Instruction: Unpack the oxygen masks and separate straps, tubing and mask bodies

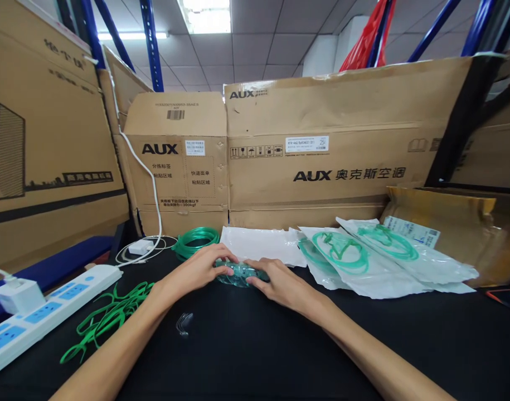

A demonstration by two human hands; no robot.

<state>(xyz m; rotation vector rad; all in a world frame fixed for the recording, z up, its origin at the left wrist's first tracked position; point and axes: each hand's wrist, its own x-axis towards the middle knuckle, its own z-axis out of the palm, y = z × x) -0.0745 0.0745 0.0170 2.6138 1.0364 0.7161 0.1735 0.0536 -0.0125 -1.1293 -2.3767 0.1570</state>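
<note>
A matte black tabletop (255, 362) spreads across the lower view, with cardboard panels (342, 117) printed "AUX" standing upright along its back edge. At the far left rises a larger carton (49, 128). Blue metal posts (151, 47) go up behind the cardboard towards a tiled ceiling (257, 50) with a bright light panel (207, 14), and a red plastic bag (359, 42) hangs at upper right.

Near the middle of the tabletop lies a clear, greenish plastic bundle (240, 274). The left hand (205, 263) has a bent-fingered grip closed on its left end; the right hand (276, 282) has its grip, thumb low and fingers over the top, closed on the right end.

Just behind the bundle are a coil of green tubing (196, 240) and a flat white pouch (261, 245). To the right, clear-fronted packs (388, 270) with green tubing inside overlap, leaning against a brown packet (447, 223). On the left, a tangle of green straps (108, 317) lies beside a white power strip (77, 301) holding a plugged-in adapter (20, 296). A small clear piece (183, 324) rests alone between the forearms.
</note>
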